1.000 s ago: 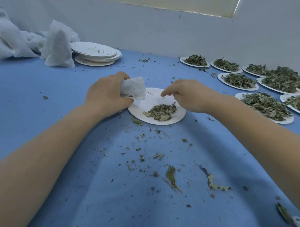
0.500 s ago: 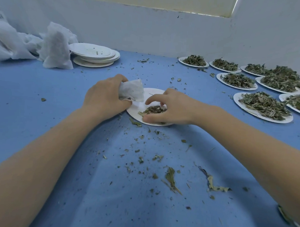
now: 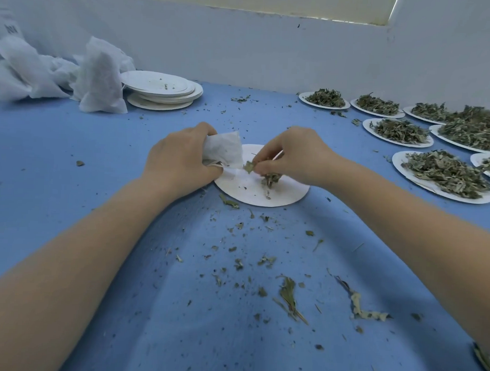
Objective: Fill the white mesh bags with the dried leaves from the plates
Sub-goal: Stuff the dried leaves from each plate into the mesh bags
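the left hand grips a white mesh bag over the edge of a nearly bare plate on the blue bench. just beside the bag, the right hand pinches a clump of dried leaves above the plate.

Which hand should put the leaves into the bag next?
Right. The right hand already pinches a clump of dried leaves above the plate, beside the bag. The left hand is busy gripping the white mesh bag.
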The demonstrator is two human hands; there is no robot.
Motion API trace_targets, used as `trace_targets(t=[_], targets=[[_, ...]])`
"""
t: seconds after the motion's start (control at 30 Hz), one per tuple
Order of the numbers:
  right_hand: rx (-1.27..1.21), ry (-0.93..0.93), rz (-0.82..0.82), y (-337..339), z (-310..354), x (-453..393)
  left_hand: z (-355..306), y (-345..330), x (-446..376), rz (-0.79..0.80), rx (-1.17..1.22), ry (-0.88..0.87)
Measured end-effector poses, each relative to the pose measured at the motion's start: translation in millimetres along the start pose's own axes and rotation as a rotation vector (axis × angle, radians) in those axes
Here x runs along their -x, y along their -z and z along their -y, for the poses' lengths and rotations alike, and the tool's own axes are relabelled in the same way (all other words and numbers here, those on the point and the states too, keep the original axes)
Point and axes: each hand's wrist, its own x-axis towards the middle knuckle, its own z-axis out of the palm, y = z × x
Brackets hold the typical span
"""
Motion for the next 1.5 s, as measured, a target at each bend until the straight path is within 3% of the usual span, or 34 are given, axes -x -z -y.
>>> trace_targets(t=[0.27,0.4,0.63,0.9,1.03,1.13,1.23,1.3,1.5], targets=[[0.259,0.158,-0.123,17.9,15.1,-9.5,-5.7,-1.2,0.8,-0.024,-0.15,-0.086],[0.275,0.222,-0.152,9.0,23.7,-12.1,-11.7,-1.8,1.7,-0.051,-0.095,-0.039],[-0.287,0.133,-0.202,7.3,27.7,-12.9,-16.7,0.0,-0.5,-0.045,0.107,-0.013],[-0.375,0.041,-0.198,4.7,24.2,-19.9,-20.7,2.2,-0.4,-0.117,0.28,0.06],[-0.374,0.044,0.014,6.4,21.0,-19.9,-21.9,0.8,1.0,-0.102,0.226,0.035],[-0.622,0.001,0.223,14.0,15.9,-21.1,-19.8,0.8,0.5,-0.091,0.205,0.038],[-0.605,0.126,0.449,18.1,8.4,-18.4,-19.6,0.0,0.4,-0.072,0.208,0.049],[-0.529,0.19,0.425,17.5,2.7,-16.4,-20.4,-0.4,0.4,-0.065,0.207,0.049],[-0.526,0.185,0.09,14.2,-4.8,-14.9,-20.9,1.6,1.4,-0.054,0.206,0.001]])
